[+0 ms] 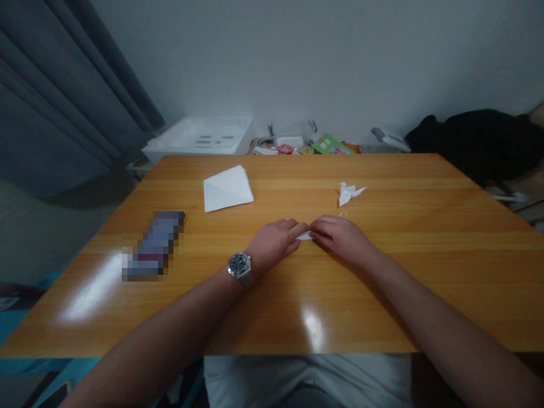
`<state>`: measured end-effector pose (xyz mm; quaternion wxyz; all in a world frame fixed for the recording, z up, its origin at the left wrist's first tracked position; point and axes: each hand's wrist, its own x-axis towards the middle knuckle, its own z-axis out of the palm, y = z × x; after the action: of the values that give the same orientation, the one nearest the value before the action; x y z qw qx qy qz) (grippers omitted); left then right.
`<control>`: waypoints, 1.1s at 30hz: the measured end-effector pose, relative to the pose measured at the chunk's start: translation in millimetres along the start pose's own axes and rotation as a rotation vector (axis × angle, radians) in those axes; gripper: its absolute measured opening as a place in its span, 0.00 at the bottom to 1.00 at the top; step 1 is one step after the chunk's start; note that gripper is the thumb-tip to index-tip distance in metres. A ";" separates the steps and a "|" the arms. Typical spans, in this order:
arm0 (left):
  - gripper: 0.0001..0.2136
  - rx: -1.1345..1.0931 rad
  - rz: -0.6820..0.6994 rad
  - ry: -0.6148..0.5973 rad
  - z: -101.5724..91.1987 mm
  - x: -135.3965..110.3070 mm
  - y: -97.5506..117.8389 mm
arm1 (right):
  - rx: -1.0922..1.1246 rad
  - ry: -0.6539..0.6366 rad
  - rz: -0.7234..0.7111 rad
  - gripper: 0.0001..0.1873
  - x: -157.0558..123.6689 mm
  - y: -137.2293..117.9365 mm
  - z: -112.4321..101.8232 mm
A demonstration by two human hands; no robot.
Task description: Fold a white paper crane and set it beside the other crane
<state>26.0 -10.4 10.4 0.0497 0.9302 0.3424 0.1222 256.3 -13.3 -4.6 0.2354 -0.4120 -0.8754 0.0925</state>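
Observation:
My left hand (276,242), with a metal watch on its wrist, and my right hand (342,238) meet at the middle of the wooden table (425,238). Both have their fingers curled and pressed onto a small folded piece of white paper (305,236), of which only a sliver shows between them. A finished white paper crane (349,192) stands a little beyond my right hand. A larger folded white sheet (227,188) lies farther back on the left.
A blurred dark object (153,245) lies on the table's left part. Behind the table sit a white box (199,137), small colourful packets (306,146) and a black bag (480,141). A grey curtain (63,85) hangs at left.

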 end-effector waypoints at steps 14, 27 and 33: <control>0.06 -0.096 -0.005 0.114 1.5 -0.3 -2.8 | 0.148 0.015 0.049 0.09 -0.7 -7.4 -8.1; 0.05 -0.285 -0.081 0.253 0.7 -1.1 -5.6 | 0.246 0.133 0.027 0.04 -0.4 -5.5 -9.3; 0.08 -0.323 -0.058 0.221 -3.3 0.3 -2.5 | 0.251 0.117 0.070 0.06 0.0 -10.3 -11.4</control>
<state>23.7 -8.3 13.2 0.1636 0.8809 0.3484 0.2755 254.9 -20.3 9.0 0.3325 -0.4144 -0.8267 0.1854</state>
